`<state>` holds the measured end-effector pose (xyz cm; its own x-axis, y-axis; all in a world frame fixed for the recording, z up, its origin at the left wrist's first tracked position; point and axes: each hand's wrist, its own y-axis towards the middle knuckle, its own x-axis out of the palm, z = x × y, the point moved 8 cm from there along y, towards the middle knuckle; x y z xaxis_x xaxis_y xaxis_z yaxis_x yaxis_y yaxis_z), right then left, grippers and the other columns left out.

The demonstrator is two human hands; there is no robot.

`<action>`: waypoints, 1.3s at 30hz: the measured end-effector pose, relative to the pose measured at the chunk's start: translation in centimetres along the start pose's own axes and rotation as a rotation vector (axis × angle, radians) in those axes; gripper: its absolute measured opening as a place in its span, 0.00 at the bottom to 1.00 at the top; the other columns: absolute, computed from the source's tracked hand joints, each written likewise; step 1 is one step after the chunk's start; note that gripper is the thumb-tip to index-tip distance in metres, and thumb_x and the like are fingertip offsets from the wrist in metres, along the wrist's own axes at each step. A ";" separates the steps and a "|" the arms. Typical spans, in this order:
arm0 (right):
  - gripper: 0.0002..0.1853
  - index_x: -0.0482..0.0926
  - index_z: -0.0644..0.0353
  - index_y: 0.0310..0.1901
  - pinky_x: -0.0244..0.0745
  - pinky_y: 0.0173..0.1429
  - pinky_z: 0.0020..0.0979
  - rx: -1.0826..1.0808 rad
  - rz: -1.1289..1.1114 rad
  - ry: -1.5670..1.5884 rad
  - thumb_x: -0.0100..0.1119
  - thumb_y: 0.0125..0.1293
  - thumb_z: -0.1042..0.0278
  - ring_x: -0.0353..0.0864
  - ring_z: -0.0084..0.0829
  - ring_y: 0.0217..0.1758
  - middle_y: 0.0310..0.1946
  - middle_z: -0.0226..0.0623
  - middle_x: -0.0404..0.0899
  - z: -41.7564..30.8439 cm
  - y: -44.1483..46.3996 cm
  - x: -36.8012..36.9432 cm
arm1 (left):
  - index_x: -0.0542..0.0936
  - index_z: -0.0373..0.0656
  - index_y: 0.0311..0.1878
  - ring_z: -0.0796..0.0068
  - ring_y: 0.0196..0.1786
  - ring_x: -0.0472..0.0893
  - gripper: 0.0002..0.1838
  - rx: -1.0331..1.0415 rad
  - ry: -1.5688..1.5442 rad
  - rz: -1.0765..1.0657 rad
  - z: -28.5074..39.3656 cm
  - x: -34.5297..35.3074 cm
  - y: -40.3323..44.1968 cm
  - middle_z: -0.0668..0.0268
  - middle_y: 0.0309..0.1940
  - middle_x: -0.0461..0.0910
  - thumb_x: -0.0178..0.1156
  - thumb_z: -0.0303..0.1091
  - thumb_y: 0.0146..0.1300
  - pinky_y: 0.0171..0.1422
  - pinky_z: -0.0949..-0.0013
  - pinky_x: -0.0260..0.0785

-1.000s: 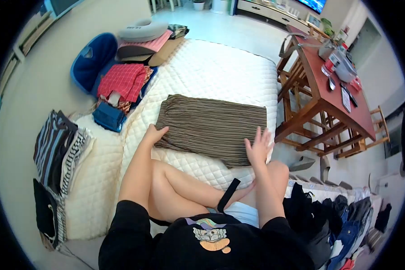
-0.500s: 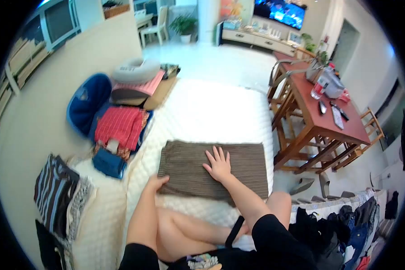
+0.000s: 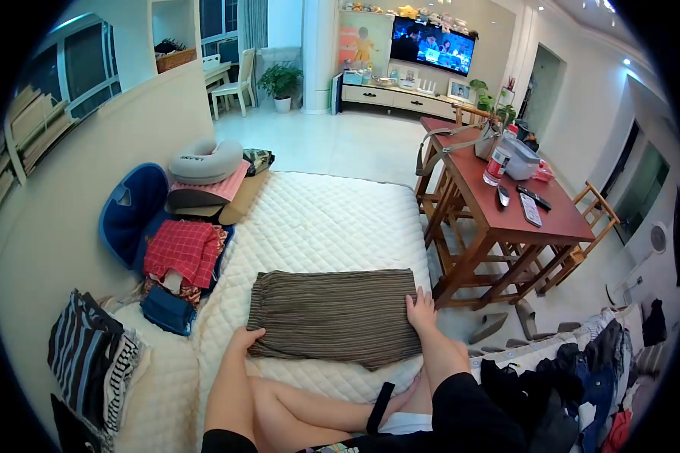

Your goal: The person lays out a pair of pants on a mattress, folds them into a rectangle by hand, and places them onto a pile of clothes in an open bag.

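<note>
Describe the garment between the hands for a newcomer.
Start at the white quilted pad beside the table. Near end, between left hand and right hand: a flat brown garment. Fine lengthwise stripes set it apart from the red checked cloth.

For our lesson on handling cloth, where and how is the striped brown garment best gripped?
Probably pinch the striped brown garment by its two short ends, one hand from each side: it lies flat and wide, left hand and right hand at those ends.

Ceiling lights (image 3: 626, 62) glow over a bright scene that bows toward black corners (detail there possibly soft).
</note>
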<state>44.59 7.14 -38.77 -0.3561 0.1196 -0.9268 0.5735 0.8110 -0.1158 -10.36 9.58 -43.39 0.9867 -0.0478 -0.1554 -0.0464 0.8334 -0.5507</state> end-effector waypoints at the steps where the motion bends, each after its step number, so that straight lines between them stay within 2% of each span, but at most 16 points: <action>1: 0.37 0.50 0.43 0.73 0.51 0.71 0.51 0.035 -0.041 0.049 0.37 0.67 0.35 0.51 0.48 0.74 0.73 0.44 0.48 1.3 -0.7 0.0 | 0.79 0.31 0.48 0.63 0.37 0.82 0.23 -0.013 -0.012 -0.013 0.0 0.0 -0.2 0.55 0.40 0.82 0.70 0.37 0.54 0.40 0.61 0.74; 3: 0.37 0.49 0.47 0.73 0.56 0.69 0.49 0.064 -0.103 0.109 0.36 0.67 0.36 0.55 0.51 0.72 0.72 0.48 0.50 3.6 -2.4 0.0 | 0.79 0.32 0.48 0.62 0.37 0.82 0.23 -0.047 -0.141 -0.065 -0.4 0.0 -0.1 0.55 0.40 0.82 0.68 0.40 0.56 0.41 0.61 0.74; 7: 0.38 0.50 0.54 0.72 0.49 0.72 0.50 0.195 -0.084 0.136 0.38 0.68 0.38 0.50 0.51 0.74 0.71 0.51 0.51 7.3 -3.5 0.7 | 0.80 0.33 0.46 0.66 0.36 0.82 0.23 -0.059 -0.200 -0.116 -0.4 0.2 -0.6 0.57 0.39 0.82 0.63 0.47 0.61 0.38 0.63 0.74; 9: 0.36 0.54 0.53 0.71 0.48 0.70 0.55 -0.091 0.220 0.019 0.42 0.68 0.40 0.50 0.52 0.73 0.70 0.54 0.54 2.7 -4.9 -2.3 | 0.80 0.32 0.45 0.67 0.34 0.81 0.23 -0.031 -0.106 -0.061 0.1 -0.7 -0.7 0.59 0.36 0.82 0.60 0.47 0.63 0.35 0.64 0.72; 13: 0.34 0.59 0.52 0.69 0.42 0.73 0.56 -0.609 0.298 -0.061 0.53 0.64 0.49 0.46 0.48 0.75 0.72 0.48 0.51 -9.9 -9.3 -3.6 | 0.78 0.28 0.46 0.67 0.35 0.79 0.23 0.147 0.003 0.058 0.9 -1.2 0.0 0.60 0.35 0.81 0.56 0.45 0.65 0.37 0.62 0.70; 16: 0.35 0.57 0.46 0.70 0.38 0.74 0.57 -0.841 0.168 -0.067 0.53 0.64 0.45 0.41 0.46 0.77 0.73 0.43 0.48 -16.0 -14.0 -0.1 | 0.77 0.29 0.47 0.68 0.39 0.78 0.23 0.189 0.020 0.162 3.6 -0.1 -2.8 0.59 0.38 0.80 0.56 0.44 0.65 0.42 0.63 0.69; 18: 0.36 0.55 0.43 0.71 0.34 0.74 0.57 -0.816 -0.037 -0.155 0.48 0.65 0.40 0.39 0.45 0.77 0.74 0.41 0.46 -16.8 -15.7 4.2 | 0.77 0.31 0.47 0.70 0.39 0.78 0.21 0.245 0.017 0.217 4.5 0.7 -4.1 0.60 0.38 0.80 0.56 0.44 0.65 0.42 0.65 0.69; 22: 0.38 0.51 0.42 0.73 0.27 0.75 0.55 -0.782 -0.078 -0.278 0.38 0.66 0.33 0.35 0.44 0.78 0.76 0.40 0.40 -16.2 -16.2 6.3 | 0.77 0.32 0.47 0.74 0.38 0.77 0.19 0.328 -0.156 0.233 6.1 1.9 -6.7 0.62 0.38 0.81 0.56 0.42 0.65 0.42 0.68 0.68; 25: 0.41 0.52 0.45 0.73 0.27 0.75 0.56 -0.764 -0.252 -0.201 0.38 0.65 0.29 0.36 0.44 0.78 0.75 0.41 0.42 -16.3 -15.4 6.0 | 0.77 0.33 0.46 0.75 0.38 0.77 0.18 0.387 -0.262 0.177 6.2 1.9 -6.1 0.63 0.37 0.81 0.57 0.41 0.65 0.44 0.71 0.68; 29: 0.43 0.50 0.51 0.73 0.36 0.75 0.51 -0.593 -0.623 0.464 0.40 0.65 0.30 0.41 0.44 0.77 0.74 0.44 0.44 -17.9 -13.6 3.7 | 0.77 0.34 0.46 0.74 0.39 0.77 0.17 0.620 -0.044 0.176 11.1 4.9 -7.3 0.63 0.37 0.81 0.57 0.41 0.65 0.45 0.70 0.68; 32: 0.40 0.48 0.54 0.73 0.48 0.74 0.45 -0.379 -0.913 1.147 0.41 0.69 0.36 0.46 0.41 0.76 0.73 0.47 0.49 -19.0 -13.6 1.4 | 0.77 0.41 0.48 0.60 0.40 0.81 0.16 0.768 0.362 0.222 16.8 10.4 -11.8 0.57 0.45 0.80 0.57 0.41 0.62 0.45 0.62 0.70; 33: 0.40 0.45 0.53 0.74 0.54 0.71 0.45 -0.297 -0.986 1.279 0.43 0.69 0.37 0.51 0.40 0.75 0.73 0.45 0.48 -19.2 -14.1 -0.1 | 0.76 0.40 0.48 0.61 0.42 0.81 0.16 0.789 0.441 0.221 18.3 12.7 -13.4 0.58 0.50 0.79 0.57 0.39 0.62 0.46 0.63 0.71; 36: 0.34 0.57 0.53 0.69 0.69 0.59 0.41 -0.200 -1.015 1.524 0.44 0.70 0.40 0.67 0.33 0.63 0.66 0.39 0.61 -18.2 -13.2 -2.4 | 0.75 0.40 0.46 0.54 0.45 0.80 0.14 0.914 0.615 0.159 19.6 20.0 -15.8 0.57 0.62 0.71 0.57 0.38 0.61 0.45 0.59 0.72; 37: 0.29 0.64 0.54 0.62 0.75 0.49 0.37 -0.224 -1.113 1.578 0.48 0.69 0.41 0.74 0.28 0.51 0.55 0.35 0.71 -17.9 -12.7 -2.2 | 0.75 0.41 0.45 0.53 0.45 0.79 0.14 0.938 0.666 0.073 19.4 22.4 -16.8 0.57 0.61 0.71 0.57 0.38 0.61 0.45 0.57 0.72; 38: 0.24 0.69 0.56 0.55 0.75 0.48 0.35 -0.083 -0.925 1.604 0.55 0.67 0.47 0.76 0.26 0.46 0.46 0.34 0.76 -15.5 -11.2 -1.5 | 0.74 0.41 0.44 0.52 0.45 0.79 0.13 0.962 0.716 -0.014 19.1 24.5 -17.9 0.57 0.61 0.71 0.57 0.39 0.61 0.45 0.56 0.72; 39: 0.22 0.70 0.58 0.53 0.75 0.48 0.33 -0.126 -0.855 1.538 0.57 0.66 0.51 0.77 0.26 0.44 0.43 0.33 0.77 -14.5 -10.7 -1.6 | 0.74 0.41 0.43 0.51 0.46 0.78 0.13 0.965 0.763 -0.178 18.6 26.6 -18.6 0.58 0.58 0.72 0.58 0.40 0.61 0.45 0.54 0.72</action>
<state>28.37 6.54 -30.85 -0.8496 -0.0017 0.5274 -0.1567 0.9557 -0.2493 19.68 3.02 -22.05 0.6098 -0.2402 -0.7553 0.5314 0.8310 0.1648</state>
